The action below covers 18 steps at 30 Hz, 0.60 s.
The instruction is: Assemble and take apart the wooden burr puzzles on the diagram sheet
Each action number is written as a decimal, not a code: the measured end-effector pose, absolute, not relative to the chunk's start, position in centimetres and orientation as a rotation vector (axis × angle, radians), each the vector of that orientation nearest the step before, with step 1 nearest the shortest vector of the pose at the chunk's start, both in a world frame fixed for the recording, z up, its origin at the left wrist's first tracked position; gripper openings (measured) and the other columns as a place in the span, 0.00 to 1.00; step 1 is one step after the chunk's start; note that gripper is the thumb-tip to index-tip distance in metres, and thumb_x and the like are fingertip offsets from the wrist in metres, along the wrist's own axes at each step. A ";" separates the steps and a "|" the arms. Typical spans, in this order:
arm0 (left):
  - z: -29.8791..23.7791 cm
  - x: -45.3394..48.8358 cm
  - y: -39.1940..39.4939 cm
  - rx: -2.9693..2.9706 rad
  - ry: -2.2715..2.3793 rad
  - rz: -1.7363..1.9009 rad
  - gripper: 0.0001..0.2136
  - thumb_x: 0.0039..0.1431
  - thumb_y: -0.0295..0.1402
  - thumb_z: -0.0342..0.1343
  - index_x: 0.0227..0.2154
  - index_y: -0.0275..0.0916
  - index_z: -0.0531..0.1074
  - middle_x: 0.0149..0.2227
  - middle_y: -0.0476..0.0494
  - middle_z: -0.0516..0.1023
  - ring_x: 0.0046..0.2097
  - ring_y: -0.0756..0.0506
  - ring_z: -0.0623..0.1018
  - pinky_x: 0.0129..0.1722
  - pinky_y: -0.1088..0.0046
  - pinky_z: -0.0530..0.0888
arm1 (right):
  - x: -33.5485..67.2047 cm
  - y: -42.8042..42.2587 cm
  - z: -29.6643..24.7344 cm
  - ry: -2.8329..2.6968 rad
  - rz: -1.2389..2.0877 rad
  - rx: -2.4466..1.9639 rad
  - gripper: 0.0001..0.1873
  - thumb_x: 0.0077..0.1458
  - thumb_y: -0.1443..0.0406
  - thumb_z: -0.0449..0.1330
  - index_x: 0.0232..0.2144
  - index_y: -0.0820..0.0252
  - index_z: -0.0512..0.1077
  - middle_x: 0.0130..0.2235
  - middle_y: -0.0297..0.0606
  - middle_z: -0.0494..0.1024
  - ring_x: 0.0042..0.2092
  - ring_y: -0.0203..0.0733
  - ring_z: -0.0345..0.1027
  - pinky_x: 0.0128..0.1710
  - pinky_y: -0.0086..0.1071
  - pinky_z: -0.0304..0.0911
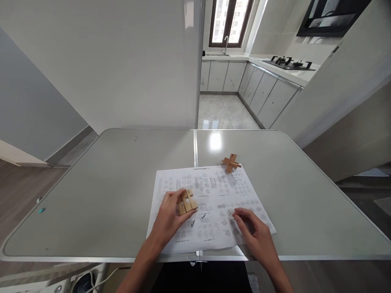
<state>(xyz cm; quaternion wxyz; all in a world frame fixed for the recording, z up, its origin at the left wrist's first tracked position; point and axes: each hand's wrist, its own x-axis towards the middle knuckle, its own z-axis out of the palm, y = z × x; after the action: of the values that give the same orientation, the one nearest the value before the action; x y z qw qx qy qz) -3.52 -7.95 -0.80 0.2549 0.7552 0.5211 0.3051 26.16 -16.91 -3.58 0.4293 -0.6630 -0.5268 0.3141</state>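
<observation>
Several light wooden puzzle pieces [187, 202], notched and lined up side by side, are gripped between the thumb and fingers of my left hand [169, 211]. They are held over the left half of a printed instruction sheet [214, 240]. My right hand [255, 232] is over the sheet's lower right, its thumb and fingertips brought together in a pinch. Whatever may be between those fingertips is too small or hidden to make out. At the sheet's top right edge sits a darker, cross-shaped wooden puzzle [231, 163], apart from both hands.
The sheet lies on a pale folding table [91, 203] with a metal centre seam [195, 148]. A small green object [41, 210] is near the table's left edge. Beyond the table, a kitchen has a sink tap [225, 44] and a gas hob [288, 64].
</observation>
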 end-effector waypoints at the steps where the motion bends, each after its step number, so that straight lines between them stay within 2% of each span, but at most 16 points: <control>1: -0.9 -2.5 -7.9 2.065 1.346 0.798 0.28 0.62 0.41 0.69 0.62 0.48 0.67 0.54 0.40 0.74 0.53 0.37 0.79 0.54 0.54 0.80 | 26.2 -16.9 -3.6 -1.317 0.779 -1.652 0.18 0.67 0.49 0.61 0.45 0.54 0.80 0.47 0.43 0.86 0.49 0.53 0.81 0.51 0.43 0.76; 6: -1.7 0.1 -7.8 2.102 1.244 0.699 0.29 0.60 0.36 0.70 0.62 0.48 0.67 0.53 0.41 0.74 0.53 0.38 0.78 0.52 0.55 0.81 | 26.1 -16.8 -3.4 -1.324 0.789 -1.639 0.17 0.68 0.50 0.61 0.46 0.54 0.80 0.48 0.43 0.86 0.50 0.52 0.81 0.50 0.41 0.76; 9: -1.8 0.1 -7.8 2.139 1.216 0.695 0.31 0.61 0.36 0.70 0.63 0.49 0.64 0.56 0.40 0.74 0.57 0.36 0.76 0.56 0.52 0.79 | 26.2 -16.9 -3.2 -1.320 0.803 -1.647 0.17 0.69 0.51 0.60 0.48 0.54 0.79 0.49 0.44 0.85 0.51 0.53 0.80 0.50 0.41 0.76; 14: -1.7 -1.0 -8.0 2.196 1.237 0.682 0.39 0.59 0.40 0.72 0.69 0.49 0.58 0.64 0.37 0.70 0.65 0.32 0.72 0.63 0.46 0.73 | 26.2 -17.0 -3.2 -1.354 0.822 -1.627 0.17 0.69 0.51 0.59 0.49 0.55 0.78 0.49 0.45 0.85 0.50 0.52 0.80 0.51 0.42 0.76; 18: -1.3 -2.3 -8.1 2.175 1.332 0.688 0.32 0.57 0.42 0.72 0.62 0.48 0.69 0.60 0.37 0.71 0.62 0.32 0.73 0.62 0.46 0.74 | 25.9 -16.9 -2.9 -1.396 0.822 -1.626 0.15 0.71 0.54 0.58 0.49 0.54 0.77 0.50 0.44 0.84 0.51 0.52 0.79 0.52 0.43 0.76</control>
<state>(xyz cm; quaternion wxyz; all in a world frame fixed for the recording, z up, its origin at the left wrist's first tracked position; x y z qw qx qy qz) -2.29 -8.06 -1.34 0.2477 0.7977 0.4885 0.2522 25.94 -16.90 -2.92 0.4109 -0.6458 -0.5545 0.3266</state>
